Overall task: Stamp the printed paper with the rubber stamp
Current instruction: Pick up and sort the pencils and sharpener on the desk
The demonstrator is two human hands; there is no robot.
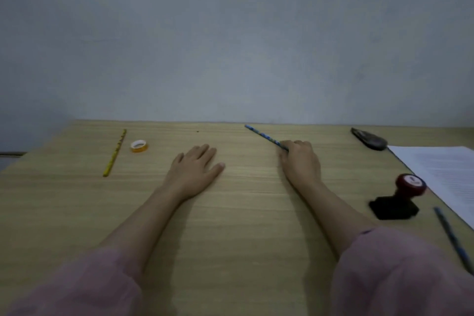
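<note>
The right hand (298, 159) has its grip curled round a blue pencil (264, 136), whose free end points away and left across the bench (243, 226). The left hand (196, 169) lies flat on the bench, its grip slack, fingers straight, holding nothing. The stamp (400, 197) sits untouched to the right of the right forearm. Its long axis runs from the black base, nearer, to the red knob, angled toward the paper (446, 174) just beside it.

Head camera looks forward-down over the table (230, 213)

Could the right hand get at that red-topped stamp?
Probably yes: the rubber stamp stands beside the right forearm with bare table between. But the right hand grips a blue pencil, so it should drop that first.
</note>
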